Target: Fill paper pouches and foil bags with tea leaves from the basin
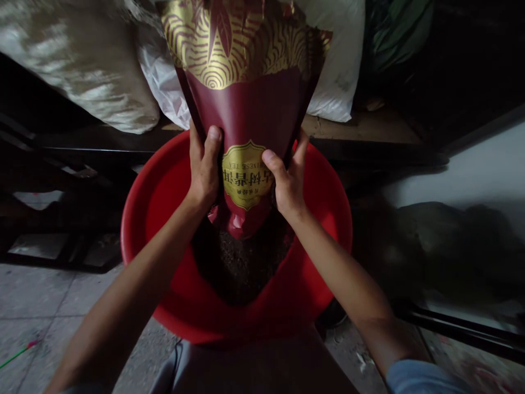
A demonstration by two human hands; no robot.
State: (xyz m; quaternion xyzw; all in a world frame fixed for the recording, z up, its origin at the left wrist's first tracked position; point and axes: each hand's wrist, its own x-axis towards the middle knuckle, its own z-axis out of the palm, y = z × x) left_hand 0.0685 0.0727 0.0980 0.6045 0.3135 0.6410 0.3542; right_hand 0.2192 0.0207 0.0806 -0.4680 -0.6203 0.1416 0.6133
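A dark red and gold tea bag (250, 109) is held upside down, its printed label reading inverted. My left hand (205, 167) grips its left side, thumb on the front. On the opposite side my right hand (289, 180) is closed round the bag, its thumb beside the gold label. The bag's lower end is inside a large red basin (159, 180), just over a heap of dark loose tea (246, 268). Whether the bag's lower end touches the heap I cannot tell. My fingers behind the bag are hidden.
Behind the basin, a large pale sack (82, 71) and white bags (336, 65) rest on a low wooden shelf (365, 126). Grey floor tiles (36, 290) show at the left, with a thin green stick (16, 355) on them. Dark rails (463, 328) stand at the right.
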